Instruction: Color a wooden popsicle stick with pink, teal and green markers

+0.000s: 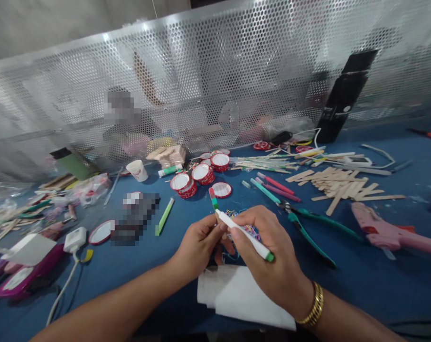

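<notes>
Between the fingertips of my left hand (197, 244) is a craft stick (213, 197), its upper end coloured in red and green bands. My right hand (268, 251) grips a white marker (246, 236) with a green end, its tip touching or very close to the stick. Behind the hands lies a tangle of multicoloured thread (249, 218), partly covered by my fingers. A folded white cloth or paper (237, 294) lies below my wrists. Just beyond the stick's tip is a round, red-rimmed white disc (222, 190).
Right of my hands lie teal-handled pliers (310, 223), a pink glue gun (386, 228), loose markers (277, 185) and plain craft sticks (347, 185). Small red drums (201, 173), a paper cup (137, 170) and a black bottle (347, 97) stand before a perforated metal screen (237, 71).
</notes>
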`<state>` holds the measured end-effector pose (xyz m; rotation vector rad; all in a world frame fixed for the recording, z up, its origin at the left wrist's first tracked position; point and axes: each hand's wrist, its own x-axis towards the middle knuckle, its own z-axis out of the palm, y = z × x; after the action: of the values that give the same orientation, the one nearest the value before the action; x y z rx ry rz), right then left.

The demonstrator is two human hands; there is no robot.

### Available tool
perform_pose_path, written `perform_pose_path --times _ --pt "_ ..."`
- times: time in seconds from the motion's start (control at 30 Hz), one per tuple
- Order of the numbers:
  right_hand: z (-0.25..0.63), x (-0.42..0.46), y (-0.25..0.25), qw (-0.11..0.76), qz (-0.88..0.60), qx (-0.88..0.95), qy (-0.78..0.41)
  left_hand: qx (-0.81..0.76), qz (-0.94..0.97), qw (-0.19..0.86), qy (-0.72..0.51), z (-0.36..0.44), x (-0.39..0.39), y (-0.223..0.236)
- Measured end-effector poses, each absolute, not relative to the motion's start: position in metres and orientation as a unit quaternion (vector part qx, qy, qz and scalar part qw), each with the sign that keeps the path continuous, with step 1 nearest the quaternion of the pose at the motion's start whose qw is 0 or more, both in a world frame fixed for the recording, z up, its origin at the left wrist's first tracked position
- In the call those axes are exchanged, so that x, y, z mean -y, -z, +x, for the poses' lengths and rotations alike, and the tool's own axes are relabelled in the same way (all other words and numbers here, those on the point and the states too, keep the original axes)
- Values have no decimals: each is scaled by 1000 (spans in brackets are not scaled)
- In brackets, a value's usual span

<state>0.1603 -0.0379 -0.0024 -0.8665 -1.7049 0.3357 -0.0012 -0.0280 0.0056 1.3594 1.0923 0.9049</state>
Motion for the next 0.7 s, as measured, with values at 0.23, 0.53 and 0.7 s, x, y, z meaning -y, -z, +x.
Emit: perform_pose_path --times 0.23,0.53,0.7 --pt "161 36 2 574 -389 707 -137 -461 577 552 -387 -4 27 -3" --pt "161 37 2 565 -380 720 -138 -468 585 542 -381 -2 28 -4" --pt "160 37 2 580 -375 709 -141 -465 588 542 -379 -3 27 -5"
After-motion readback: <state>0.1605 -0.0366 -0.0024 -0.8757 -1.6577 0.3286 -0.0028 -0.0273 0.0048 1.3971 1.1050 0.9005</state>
